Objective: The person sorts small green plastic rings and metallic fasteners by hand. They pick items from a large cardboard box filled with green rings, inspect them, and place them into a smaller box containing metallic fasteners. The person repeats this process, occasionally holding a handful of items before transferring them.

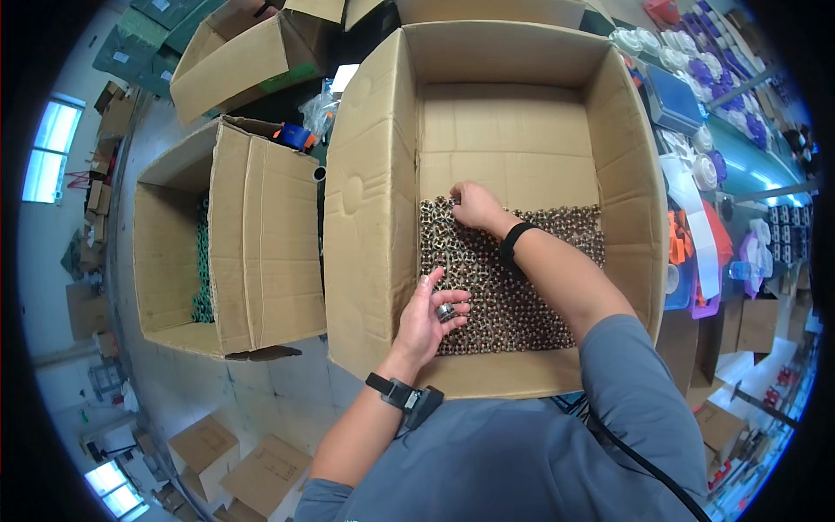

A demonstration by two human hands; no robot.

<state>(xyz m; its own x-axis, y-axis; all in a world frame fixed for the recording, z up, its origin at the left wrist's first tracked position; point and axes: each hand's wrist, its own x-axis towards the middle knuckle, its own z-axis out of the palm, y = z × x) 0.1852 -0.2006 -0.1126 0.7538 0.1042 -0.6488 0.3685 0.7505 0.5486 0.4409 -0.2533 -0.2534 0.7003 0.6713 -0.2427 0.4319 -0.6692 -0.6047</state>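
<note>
A large open cardboard box (pixel 365 217) stands in front of me. Across the near part of its bottom lie many small round metal parts (pixel 522 287), ring-like with dark centres, packed in close rows. My left hand (pixel 424 322) is turned palm up at the box's left side, its fingers curled around one shiny round metal part (pixel 446 311). At the far left corner of the rows, my right hand (pixel 477 207) reaches down with fingertips pinched together against the parts. What lies between those fingertips is too small to make out.
On the left is a smaller cardboard box (pixel 270 244) with green pieces inside. Another open carton (pixel 235 61) sits beyond it. To the right, a bench holds a blue case (pixel 674 100), white and purple spools (pixel 709 74) and orange pieces (pixel 678 235). Closed cartons (pixel 265 474) stand on the floor.
</note>
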